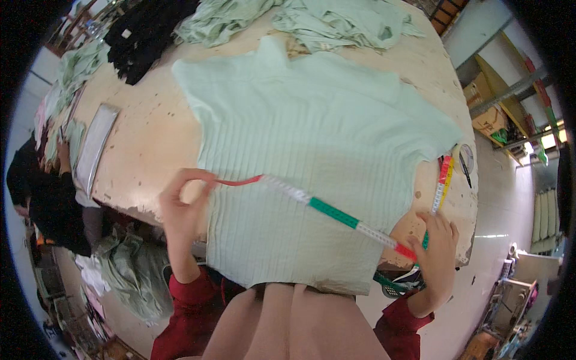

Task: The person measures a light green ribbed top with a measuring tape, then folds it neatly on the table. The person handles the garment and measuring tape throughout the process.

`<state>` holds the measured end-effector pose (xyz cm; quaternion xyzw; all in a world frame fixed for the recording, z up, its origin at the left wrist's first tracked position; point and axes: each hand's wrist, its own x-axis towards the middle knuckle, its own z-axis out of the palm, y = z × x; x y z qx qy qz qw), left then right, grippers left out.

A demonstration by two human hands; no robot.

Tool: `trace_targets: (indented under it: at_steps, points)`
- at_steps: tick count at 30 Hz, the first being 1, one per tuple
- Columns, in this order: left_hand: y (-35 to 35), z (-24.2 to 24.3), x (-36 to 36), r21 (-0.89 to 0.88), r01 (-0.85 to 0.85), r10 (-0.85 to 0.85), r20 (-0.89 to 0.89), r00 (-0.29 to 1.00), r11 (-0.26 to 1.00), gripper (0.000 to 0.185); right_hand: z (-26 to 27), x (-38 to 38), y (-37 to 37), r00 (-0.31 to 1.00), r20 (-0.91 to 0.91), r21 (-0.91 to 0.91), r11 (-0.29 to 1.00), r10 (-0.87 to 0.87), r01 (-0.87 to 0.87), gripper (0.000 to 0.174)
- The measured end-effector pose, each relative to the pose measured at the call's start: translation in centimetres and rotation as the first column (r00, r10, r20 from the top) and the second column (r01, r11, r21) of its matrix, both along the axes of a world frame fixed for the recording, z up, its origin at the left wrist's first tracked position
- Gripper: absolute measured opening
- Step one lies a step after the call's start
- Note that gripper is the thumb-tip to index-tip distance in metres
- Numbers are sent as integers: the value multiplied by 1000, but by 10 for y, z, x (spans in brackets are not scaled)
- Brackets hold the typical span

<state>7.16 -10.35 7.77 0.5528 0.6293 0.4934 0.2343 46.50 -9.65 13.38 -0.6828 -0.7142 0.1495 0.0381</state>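
Observation:
A pale green pleated garment [297, 135] lies spread on the table, its lower edge reaching over the front near my body. My left hand [184, 202] pinches the red end of a measuring tape [334, 213] between thumb and fingers, at the garment's left side. From there the tape slants down across the garment, in red, white and green sections, to my right hand [434, 247]. That hand grips it by the table's right front part, beside the garment. Another length of the tape runs up from the right hand to the table's right edge.
Crumpled pale green garments [342, 22] and a black cloth [139, 38] lie at the back. A flat silvery strip [96, 146] rests at left. A tape roll [466, 157] and black pen [465, 170] lie at right. Another person [49, 198] is at the table's left side.

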Motion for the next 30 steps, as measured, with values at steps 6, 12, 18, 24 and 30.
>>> trace_targets:
  at_steps: [6,12,18,24,30]
  points:
    - [-2,27,76,60,582,-581,-42,813,811,21,-36,-102,-18,741,-454,115,858,494,-501,37]
    - [9,-12,21,-243,211,-305,-464,832,947,42,-63,-58,-5,946,-234,290,913,-224,287,31]
    - [72,-95,12,-12,143,-104,-748,656,990,55,-133,-17,100,999,44,499,866,18,-37,29]
    - [158,-73,29,-65,211,-191,-728,658,975,50,-85,-1,192,984,-179,85,996,21,-6,34]
    - [58,-51,61,-200,259,-322,-712,624,945,47,-82,-50,73,999,-50,368,929,-19,36,34]
